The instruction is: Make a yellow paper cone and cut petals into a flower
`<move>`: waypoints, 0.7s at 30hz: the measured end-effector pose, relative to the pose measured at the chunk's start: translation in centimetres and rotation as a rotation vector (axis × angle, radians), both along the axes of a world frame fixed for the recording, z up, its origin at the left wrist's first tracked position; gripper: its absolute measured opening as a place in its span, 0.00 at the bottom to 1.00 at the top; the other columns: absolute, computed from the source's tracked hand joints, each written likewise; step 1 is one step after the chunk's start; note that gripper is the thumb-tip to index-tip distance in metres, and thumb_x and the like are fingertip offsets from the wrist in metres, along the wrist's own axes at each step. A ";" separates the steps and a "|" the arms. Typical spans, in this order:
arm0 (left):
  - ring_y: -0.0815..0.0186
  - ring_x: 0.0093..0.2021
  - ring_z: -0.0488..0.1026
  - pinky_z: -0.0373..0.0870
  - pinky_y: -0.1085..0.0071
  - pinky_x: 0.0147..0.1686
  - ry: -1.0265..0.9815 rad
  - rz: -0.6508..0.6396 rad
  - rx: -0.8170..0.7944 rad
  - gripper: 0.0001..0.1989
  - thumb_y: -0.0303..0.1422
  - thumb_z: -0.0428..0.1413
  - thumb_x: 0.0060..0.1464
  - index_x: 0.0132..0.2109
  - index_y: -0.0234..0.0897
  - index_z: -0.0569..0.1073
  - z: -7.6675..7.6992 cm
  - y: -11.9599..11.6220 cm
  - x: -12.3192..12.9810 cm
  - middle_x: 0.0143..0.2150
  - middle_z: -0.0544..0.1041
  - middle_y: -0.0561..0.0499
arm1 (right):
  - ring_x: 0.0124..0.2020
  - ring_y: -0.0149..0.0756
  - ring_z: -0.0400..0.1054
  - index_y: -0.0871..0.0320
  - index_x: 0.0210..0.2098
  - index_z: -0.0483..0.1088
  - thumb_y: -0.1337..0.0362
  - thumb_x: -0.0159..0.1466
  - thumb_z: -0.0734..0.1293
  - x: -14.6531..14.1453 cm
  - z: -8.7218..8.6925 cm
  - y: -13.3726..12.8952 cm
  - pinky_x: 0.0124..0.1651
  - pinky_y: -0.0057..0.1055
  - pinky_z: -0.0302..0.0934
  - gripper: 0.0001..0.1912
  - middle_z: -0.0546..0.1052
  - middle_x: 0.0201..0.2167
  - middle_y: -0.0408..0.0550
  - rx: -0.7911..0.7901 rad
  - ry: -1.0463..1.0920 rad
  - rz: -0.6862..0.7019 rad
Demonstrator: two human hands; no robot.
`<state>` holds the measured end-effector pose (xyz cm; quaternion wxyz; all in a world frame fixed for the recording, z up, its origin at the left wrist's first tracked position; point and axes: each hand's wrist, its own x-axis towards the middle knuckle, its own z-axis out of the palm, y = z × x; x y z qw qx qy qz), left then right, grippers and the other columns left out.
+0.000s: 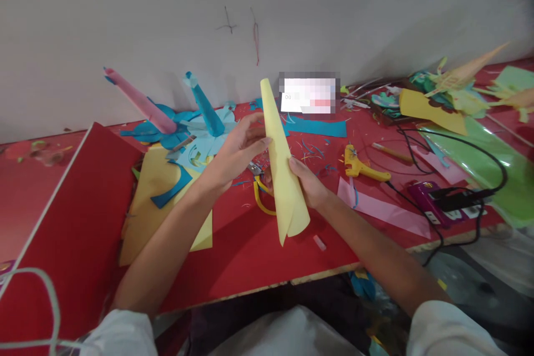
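A pale yellow paper cone [281, 167] is held above the red table, its narrow end up and its wide, overlapping end toward me. My left hand [242, 147] has its thumb and fingers around the upper left side of the cone. Lower down, on the right side, my right hand [308, 181] grips the cone, its fingers partly hidden behind the paper. Behind the cone lie scissors with yellow handles [262, 200], partly covered. A small pale pink piece [319, 242] rests near the table's front edge.
Pink [146, 105] and blue [205, 108] paper cones stand at the back left. A yellow glue gun [362, 168], pink strips and a purple power strip [431, 203] with black cables lie right. A red board [79, 222] rises at left. A lit screen [308, 94] stands by the wall.
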<state>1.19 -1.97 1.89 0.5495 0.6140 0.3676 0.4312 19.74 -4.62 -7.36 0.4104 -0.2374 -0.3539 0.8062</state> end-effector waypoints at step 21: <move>0.48 0.62 0.77 0.79 0.52 0.57 -0.042 0.093 0.129 0.24 0.51 0.62 0.65 0.57 0.40 0.75 -1.6 1.8 1.7 0.52 0.80 0.41 | 0.31 0.40 0.79 0.55 0.44 0.73 0.38 0.57 0.78 1.1 -1.5 0.9 0.33 0.35 0.76 0.31 0.85 0.36 0.49 0.084 -0.060 -0.002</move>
